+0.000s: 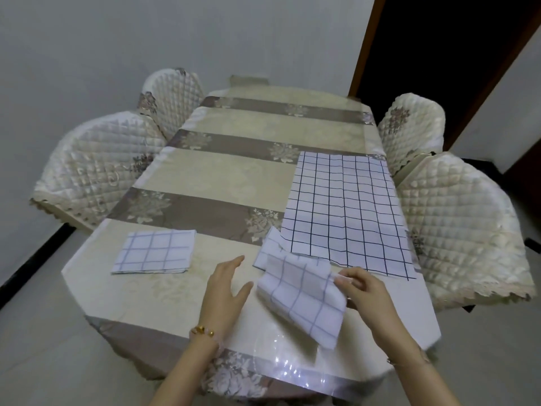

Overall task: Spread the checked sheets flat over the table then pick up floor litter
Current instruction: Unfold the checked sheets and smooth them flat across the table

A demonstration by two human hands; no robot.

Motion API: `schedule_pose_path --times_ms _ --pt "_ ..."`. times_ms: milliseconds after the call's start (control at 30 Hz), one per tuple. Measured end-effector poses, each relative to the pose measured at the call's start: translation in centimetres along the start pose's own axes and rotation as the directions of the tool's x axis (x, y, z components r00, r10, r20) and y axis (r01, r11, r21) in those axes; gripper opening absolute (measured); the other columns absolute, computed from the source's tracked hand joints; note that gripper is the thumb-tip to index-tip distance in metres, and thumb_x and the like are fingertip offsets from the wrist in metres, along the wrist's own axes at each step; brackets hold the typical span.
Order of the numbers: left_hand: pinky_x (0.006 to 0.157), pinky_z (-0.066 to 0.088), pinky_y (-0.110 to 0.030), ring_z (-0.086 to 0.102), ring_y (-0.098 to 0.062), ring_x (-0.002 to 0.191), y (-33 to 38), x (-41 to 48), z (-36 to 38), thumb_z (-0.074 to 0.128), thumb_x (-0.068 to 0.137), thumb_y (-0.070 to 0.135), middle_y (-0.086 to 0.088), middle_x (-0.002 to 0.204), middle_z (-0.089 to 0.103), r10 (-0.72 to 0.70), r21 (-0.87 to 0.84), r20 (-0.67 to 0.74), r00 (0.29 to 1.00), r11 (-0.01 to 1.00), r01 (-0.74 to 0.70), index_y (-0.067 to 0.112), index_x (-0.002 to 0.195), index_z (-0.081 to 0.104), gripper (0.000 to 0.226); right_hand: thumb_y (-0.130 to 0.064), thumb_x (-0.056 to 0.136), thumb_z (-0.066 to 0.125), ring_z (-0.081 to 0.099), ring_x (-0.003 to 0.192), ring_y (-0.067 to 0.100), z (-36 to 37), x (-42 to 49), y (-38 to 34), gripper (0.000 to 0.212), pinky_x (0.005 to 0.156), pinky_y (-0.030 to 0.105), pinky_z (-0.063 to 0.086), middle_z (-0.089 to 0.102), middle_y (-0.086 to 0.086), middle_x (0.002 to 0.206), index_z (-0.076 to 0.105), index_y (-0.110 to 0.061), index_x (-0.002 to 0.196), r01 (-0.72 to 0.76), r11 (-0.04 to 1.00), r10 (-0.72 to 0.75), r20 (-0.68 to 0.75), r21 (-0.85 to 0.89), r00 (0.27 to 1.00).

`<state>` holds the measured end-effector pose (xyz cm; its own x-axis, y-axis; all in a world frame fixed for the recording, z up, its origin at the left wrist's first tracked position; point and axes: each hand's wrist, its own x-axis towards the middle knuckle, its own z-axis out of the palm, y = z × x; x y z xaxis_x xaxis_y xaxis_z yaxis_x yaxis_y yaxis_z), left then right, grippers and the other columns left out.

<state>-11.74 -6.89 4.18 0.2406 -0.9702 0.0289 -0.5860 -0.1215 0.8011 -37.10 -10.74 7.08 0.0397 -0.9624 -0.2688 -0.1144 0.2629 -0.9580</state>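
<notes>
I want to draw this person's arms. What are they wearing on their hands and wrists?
Both forearms are bare, with no sleeves in view and no gloves. Next to the left hand, the wrist carries a bracelet of gold-coloured and pale beads. Next to the right hand, the wrist shows a thin band, too small to tell more.

A long table (234, 177) under a cream cloth with brown floral bands is the landmark. Two quilted cream chairs (96, 177) stand along its left side and two more quilted chairs (462, 224) along its right. A plain pale wall (146, 39) rises beyond its far end. Past its far right corner is a dark doorway (439, 54). A pale floor (44, 332) with a dark skirting (32, 259) lies to its left.
</notes>
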Motion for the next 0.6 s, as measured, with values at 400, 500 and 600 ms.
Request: schedule_pose_path --times_ms 400,500,600 --pt "0.082 0.042 -0.013 0.055 0.007 0.09 8.4 0.8 -0.2 0.063 0.087 0.021 0.015 0.101 0.064 0.264 -0.039 0.381 0.886 0.962 -0.27 0.026 0.107 0.065 0.02 -0.015 0.084 0.067 0.045 0.066 0.007 -0.6 -0.2 -6.4 0.005 0.062 0.02 0.035 0.051 0.0 0.064 0.07 -0.02 0.085 0.311 0.937 -0.265 0.255 -0.161 0.93" --pt "0.059 0.035 -0.009 0.048 0.007 0.061 8.5 0.4 -0.4 0.062 0.089 0.017 0.019 0.067 0.057 0.179 -0.125 0.374 0.91 0.982 -0.142 0.027 0.072 0.056 0.02 -0.014 0.084 0.066 0.055 0.077 0.01 -0.5 0.5 -6.6 0.014 0.073 0.024 0.041 0.062 0.006 0.077 0.068 -0.025 0.093 0.325 0.93 -0.303 0.143 -0.169 0.942" --pt "0.059 0.033 -0.012 0.045 0.001 0.062 8.0 0.3 -0.2 0.059 0.091 0.017 0.018 0.066 0.054 0.089 -0.213 0.317 0.944 0.977 -0.021 0.018 0.072 0.054 0.02 -0.014 0.086 0.063 0.056 0.091 0.007 0.3 0.4 -6.0 0.026 0.082 0.023 0.043 0.061 -0.011 0.097 0.06 -0.028 0.107 0.37 0.847 -0.419 -0.051 -0.38 0.906"
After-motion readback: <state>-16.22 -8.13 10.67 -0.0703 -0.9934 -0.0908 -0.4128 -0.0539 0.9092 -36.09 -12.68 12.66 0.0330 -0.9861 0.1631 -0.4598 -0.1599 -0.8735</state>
